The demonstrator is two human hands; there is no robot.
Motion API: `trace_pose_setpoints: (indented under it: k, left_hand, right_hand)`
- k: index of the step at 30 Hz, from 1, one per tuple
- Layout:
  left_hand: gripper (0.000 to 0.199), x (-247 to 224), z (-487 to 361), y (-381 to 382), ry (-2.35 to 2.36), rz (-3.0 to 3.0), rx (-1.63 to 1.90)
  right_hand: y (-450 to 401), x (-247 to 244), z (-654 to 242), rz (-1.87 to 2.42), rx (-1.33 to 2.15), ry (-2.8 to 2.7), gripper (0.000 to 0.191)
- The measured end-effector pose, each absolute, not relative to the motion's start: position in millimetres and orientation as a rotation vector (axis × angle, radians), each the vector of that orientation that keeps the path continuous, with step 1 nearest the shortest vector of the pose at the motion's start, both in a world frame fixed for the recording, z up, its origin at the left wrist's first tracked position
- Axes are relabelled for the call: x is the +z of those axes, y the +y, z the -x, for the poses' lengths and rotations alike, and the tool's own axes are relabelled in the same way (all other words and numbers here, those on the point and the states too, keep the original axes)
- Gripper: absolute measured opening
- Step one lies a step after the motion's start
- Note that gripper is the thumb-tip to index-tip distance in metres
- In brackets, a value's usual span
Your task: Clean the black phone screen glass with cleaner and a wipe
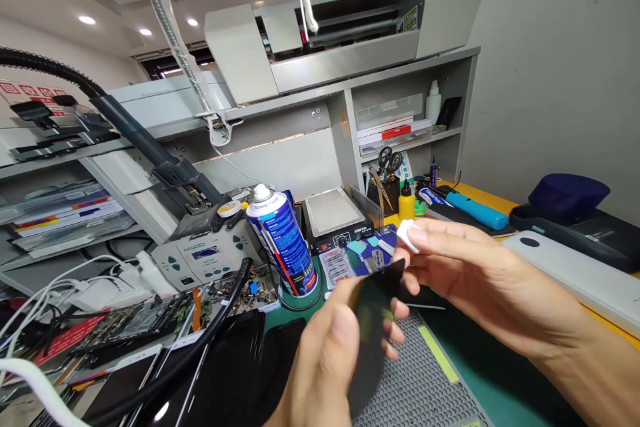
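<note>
My left hand (323,353) is wrapped round a thin, dark, phone-sized panel (373,327), tilted and slightly blurred; its exact kind does not show. Between thumb and fingers, my right hand (465,267) pinches a small folded white wipe (408,235) just above the panel's upper corner. A gap shows between the wipe and the panel's face. Beneath both hands lies a grey perforated mat (420,380) with a yellow-green strip (439,353), on a green work surface (505,373).
A blue spray can (287,243) stands left of my hands. Behind are a heating plate (334,210) and a yellow bottle (407,201). Circuit boards (135,320) and a black hose (220,320) fill the left. A long white device (575,273) lies right.
</note>
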State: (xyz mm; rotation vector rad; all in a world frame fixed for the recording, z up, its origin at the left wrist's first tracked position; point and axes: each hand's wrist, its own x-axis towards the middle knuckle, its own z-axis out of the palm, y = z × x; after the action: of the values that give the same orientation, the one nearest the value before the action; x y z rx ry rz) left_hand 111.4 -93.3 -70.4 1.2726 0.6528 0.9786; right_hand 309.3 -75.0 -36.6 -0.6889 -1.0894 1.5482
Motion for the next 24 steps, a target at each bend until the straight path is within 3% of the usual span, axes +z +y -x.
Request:
trace_pose_setpoints:
  k: [4,12,16,24]
  left_hand:
    - [0.049,-71,-109,-95,0.795,-2.078,1.350]
    - [0.068,-74,-112,-86,0.929,-3.052,1.610]
    - [0.068,-65,-108,-87,0.978,-3.224,1.460]
    - [0.069,-77,-117,-89,0.977,-2.923,1.629]
  right_hand:
    - [-77,-35,-307,0.688,1.465,-1.027,0.016]
    - [-76,-36,-306,0.616,1.485,-0.900,0.010]
    - [-76,-35,-304,0.634,1.463,-0.874,0.009]
    - [-77,-36,-304,0.643,1.481,-0.860,0.008]
